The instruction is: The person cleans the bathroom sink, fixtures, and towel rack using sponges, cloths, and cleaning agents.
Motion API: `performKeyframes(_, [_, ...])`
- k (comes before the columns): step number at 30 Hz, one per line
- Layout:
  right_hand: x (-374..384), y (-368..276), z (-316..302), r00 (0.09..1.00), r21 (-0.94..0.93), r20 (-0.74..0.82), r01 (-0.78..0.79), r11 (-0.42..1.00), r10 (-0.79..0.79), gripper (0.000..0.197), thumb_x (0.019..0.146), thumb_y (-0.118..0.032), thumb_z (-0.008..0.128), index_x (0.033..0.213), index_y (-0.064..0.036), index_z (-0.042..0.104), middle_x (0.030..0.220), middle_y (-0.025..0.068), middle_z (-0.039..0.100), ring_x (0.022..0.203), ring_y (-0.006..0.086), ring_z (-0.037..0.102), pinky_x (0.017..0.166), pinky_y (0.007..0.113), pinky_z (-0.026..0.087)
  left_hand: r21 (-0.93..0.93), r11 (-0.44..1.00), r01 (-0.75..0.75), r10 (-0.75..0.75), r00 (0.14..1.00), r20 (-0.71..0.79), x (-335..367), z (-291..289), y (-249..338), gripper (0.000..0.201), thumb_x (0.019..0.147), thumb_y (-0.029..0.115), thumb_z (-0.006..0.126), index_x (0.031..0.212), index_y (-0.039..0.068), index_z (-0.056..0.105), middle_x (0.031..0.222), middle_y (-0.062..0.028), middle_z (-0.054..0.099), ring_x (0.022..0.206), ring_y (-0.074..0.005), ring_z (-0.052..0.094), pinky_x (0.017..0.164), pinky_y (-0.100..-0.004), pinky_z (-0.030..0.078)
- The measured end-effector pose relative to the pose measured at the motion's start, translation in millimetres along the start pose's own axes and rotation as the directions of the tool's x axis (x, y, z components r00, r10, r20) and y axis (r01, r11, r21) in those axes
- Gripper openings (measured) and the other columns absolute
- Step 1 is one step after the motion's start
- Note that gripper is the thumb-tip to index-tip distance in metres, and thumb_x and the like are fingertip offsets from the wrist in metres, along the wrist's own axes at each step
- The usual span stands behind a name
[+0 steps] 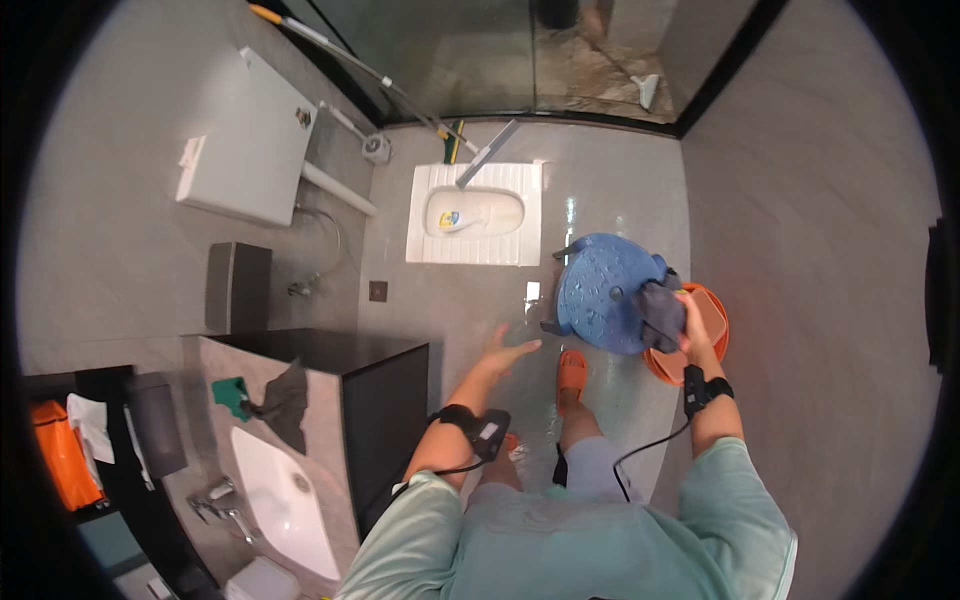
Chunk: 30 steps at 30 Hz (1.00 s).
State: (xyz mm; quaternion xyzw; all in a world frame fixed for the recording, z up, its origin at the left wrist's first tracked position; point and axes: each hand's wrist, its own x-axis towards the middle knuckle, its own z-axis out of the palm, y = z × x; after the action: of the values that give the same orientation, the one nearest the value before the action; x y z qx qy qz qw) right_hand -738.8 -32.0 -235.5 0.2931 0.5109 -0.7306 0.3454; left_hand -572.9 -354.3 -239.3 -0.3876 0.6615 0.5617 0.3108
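Observation:
My right hand (691, 318) is closed on a dark grey cloth (660, 312), which lies against the right edge of a blue round plastic stool (600, 290). Water drops cover the stool's top, and short legs stick out on its left side. Partly behind my right hand and the cloth is an orange basin (724, 318) by the right wall. My left hand (497, 356) hangs over the floor left of the stool, fingers spread, holding nothing.
A white squat toilet (474, 252) is set in the wet grey floor, with a white bottle (458, 221) lying in its bowl. A long-handled squeegee (487, 154) leans beside it. On the left are a sink counter (325, 400) and a cistern (255, 145). A glass partition (440, 60) stands beyond.

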Motion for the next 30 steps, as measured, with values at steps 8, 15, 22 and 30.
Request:
performKeyframes(8, [125.2,-18.2,-55.0,0.95,-0.416,-0.158,-0.313,0.854,0.271,0.046,0.065,-0.035,0.055,0.1,-0.0058,0.05,0.092,0.0078,0.054,0.081,0.0192,0.054,0.07,0.031,0.046,-0.516,0.856,0.031,-0.003,0.998,0.056,106.0,101.8,26.3,0.105,0.059,0.029,0.075,0.132,0.008,0.004,0.125,-0.0179,0.035,0.109,-0.0278,0.041,0.086,-0.043,0.038])
performKeyframes(15, [156.0,26.3,-0.3,0.949,-0.7,0.075,-0.168,0.694,0.306,0.023,0.073,-0.025,0.047,0.086,-0.0069,0.055,0.084,0.004,0.055,0.074,0.0139,0.051,0.065,0.025,0.041,-0.403,0.887,-0.225,0.081,0.936,-0.343,170.7,57.7,-17.6,0.104,0.05,0.033,0.08,0.127,-0.002,0.02,0.118,-0.0186,0.041,0.107,-0.0274,0.044,0.086,-0.0335,0.039])
performKeyframes(22, [178.2,110.3,150.0,0.884,-0.749,0.22,-0.118,0.652,0.413,0.032,0.071,-0.024,0.056,0.095,-0.003,0.053,0.083,0.0032,0.054,0.078,0.0123,0.05,0.07,0.024,0.04,-0.075,0.911,0.405,-0.384,0.768,-0.513,128.7,-111.9,8.0,0.113,0.044,0.058,0.072,0.127,0.0,0.021,0.124,-0.018,0.036,0.118,-0.0276,0.03,0.094,-0.0402,0.029])
performKeyframes(30, [233.4,173.2,355.6,0.694,-0.781,0.512,0.131,0.61,0.506,0.08,0.071,-0.024,0.057,0.131,0.0016,0.011,0.106,0.0084,0.047,0.096,0.0144,0.044,0.085,0.024,0.033,-0.307,0.838,0.451,-0.533,0.556,-0.637,135.7,-252.9,-65.0,0.123,0.038,0.058,0.074,0.132,0.008,0.012,0.135,-0.0164,0.013,0.123,-0.0293,0.018,0.099,-0.043,0.023])
